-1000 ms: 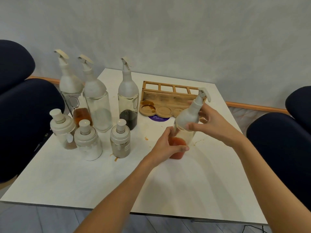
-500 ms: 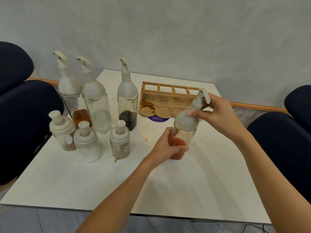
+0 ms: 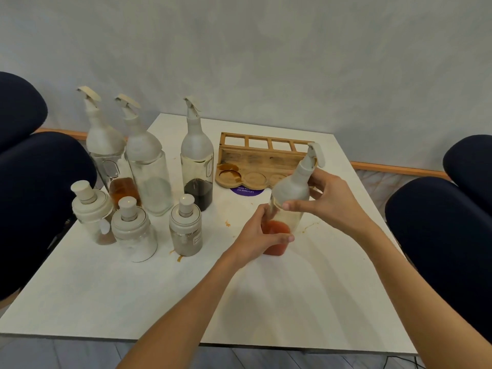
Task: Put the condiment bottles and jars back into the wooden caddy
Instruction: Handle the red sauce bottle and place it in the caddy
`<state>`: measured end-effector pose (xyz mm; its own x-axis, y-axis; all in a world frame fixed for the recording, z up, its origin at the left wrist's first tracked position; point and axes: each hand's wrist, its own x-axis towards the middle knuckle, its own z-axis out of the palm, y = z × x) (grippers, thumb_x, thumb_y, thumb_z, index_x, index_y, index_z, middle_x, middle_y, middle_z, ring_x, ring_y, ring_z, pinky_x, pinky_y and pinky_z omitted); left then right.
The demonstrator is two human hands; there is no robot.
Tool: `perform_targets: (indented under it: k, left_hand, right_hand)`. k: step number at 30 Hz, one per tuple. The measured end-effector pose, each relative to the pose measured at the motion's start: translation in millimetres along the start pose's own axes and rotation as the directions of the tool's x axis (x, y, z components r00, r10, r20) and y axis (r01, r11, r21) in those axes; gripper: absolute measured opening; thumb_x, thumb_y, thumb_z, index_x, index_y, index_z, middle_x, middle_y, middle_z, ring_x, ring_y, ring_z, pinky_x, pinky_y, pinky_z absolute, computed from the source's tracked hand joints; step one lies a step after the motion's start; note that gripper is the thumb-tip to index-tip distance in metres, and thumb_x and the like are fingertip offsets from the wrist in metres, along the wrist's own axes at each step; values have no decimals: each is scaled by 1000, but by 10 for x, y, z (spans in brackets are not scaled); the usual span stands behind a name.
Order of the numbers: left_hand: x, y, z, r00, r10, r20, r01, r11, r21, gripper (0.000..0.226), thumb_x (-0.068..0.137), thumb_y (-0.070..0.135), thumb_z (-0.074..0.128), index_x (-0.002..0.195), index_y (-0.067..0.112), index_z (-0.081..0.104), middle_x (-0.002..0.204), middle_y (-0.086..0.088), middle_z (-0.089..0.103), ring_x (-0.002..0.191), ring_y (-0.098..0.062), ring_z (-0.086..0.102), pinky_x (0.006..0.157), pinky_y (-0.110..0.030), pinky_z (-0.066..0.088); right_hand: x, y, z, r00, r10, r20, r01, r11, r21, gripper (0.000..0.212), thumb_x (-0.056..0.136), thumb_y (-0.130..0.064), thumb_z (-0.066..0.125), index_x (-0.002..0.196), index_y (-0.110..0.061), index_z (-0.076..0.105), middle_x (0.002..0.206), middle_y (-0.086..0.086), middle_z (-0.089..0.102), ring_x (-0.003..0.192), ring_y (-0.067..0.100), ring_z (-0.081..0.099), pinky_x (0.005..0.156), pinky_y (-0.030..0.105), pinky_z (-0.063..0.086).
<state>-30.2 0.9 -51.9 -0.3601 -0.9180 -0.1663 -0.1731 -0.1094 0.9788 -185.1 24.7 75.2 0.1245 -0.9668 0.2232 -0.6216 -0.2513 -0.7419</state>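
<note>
Left of the tan wooden caddy [image 3: 255,166] stand frosted-white bottles holding amber [image 3: 123,190] and near-black liquid [image 3: 198,194]; before it, red sauce [image 3: 275,237]; white table [image 3: 106,302].

Wht table [image 3: 111,296], purple sticker [image 3: 246,191], dark chairs L+R [image 3: 40,182].

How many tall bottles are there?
4. Three stand at the table's left: amber bottle, clear bottle, dark bottle. Both hands hold the red-sauce bottle.
</note>
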Motion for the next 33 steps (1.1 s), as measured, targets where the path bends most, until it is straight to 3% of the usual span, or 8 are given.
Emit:
perform_targets:
  k: [3, 8, 12, 17, 22, 25, 29, 33]
  left_hand:
    - [-6, 4, -12, 1000, 3, 11, -4, 1000, 3, 76, 66, 51, 83, 124, 48, 34, 125, 18, 45, 118, -17, 48, 85, -29, 45]
    - [-33, 44, -46, 999, 2, 49, -1, 1000, -11, 75, 64, 49, 84, 123, 45, 37, 125, 16, 49, 116, -17, 50, 82, -26, 44]
    - [-60, 41, -22, 999, 46, 16, -46, 999, -26, 71, 62, 50, 84, 117, 47, 41, 120, 21, 51, 115, -15, 51, 77, -19, 44]
    - [-84, 54, 113, 995, 58, -76, -60, 998, -24, 69, 63, 52, 85, 102, 67, 31, 106, 40, 38, 103, -5, 47, 74, -15, 39]
    - [-79, 48, 95, 997, 44, -66, -47, 998, -38, 68, 61, 53, 84, 102, 65, 31, 107, 39, 40, 105, -9, 48, 67, -9, 39]
    - [-65, 37, 93, 997, 40, -61, -43, 998, -55, 73, 62, 51, 85, 113, 57, 33, 109, 37, 40, 108, -10, 49, 70, -11, 41]
    - [-71, 31, 96, 997, 54, -55, -56, 997, -47, 76, 65, 49, 84, 118, 50, 30, 108, 36, 39, 108, -9, 46, 72, -14, 41]
    - [-55, 27, 100, 997, 48, -54, -49, 998, -24, 76, 65, 49, 84, 120, 48, 31, 110, 32, 41, 111, -11, 46, 80, -22, 43]
  right_hand:
    - [-3, 19, 23, 1000, -9, -6, 9, 998, -63, 84, 55, -60, 77, 126, -24, 53, 114, -11, 58, 98, 5, 57, 79, 7, 40]
    - [158, 10, -158, 960, 59, 274, -36, 995, -88, 70, 54, -51, 84, 116, -38, 53, 107, -29, 58, 98, -11, 57, 83, 10, 47]
    - [103, 22, -47, 988, -5, 156, 1, 1000, 25, 58, 56, -49, 85, 103, -46, 51, 102, -24, 59, 95, -16, 55, 70, 1, 44]
    - [61, 50, 180, 995, -57, -81, 49, 994, -99, 66, 67, -52, 81, 118, -27, 46, 108, -5, 55, 99, 11, 53, 79, 24, 48]
    - [92, 21, -41, 991, 18, 133, -13, 999, -40, 71, 68, -55, 77, 125, -38, 39, 114, -24, 53, 105, -3, 54, 79, 14, 45]
    - [48, 50, -63, 993, -9, 115, 13, 999, -39, 58, 72, -42, 78, 122, -38, 48, 113, -23, 59, 106, -1, 57, 90, 18, 48]
    - [23, 0, 6, 1000, -18, -15, 17, 994, -107, 71, 58, -67, 72, 116, -36, 47, 103, -20, 57, 94, 1, 56, 70, 9, 43]
    - [68, -3, -65, 989, 44, 145, -37, 998, -53, 82, 58, -63, 75, 126, -41, 36, 115, -22, 51, 101, -1, 54, 78, 12, 43]
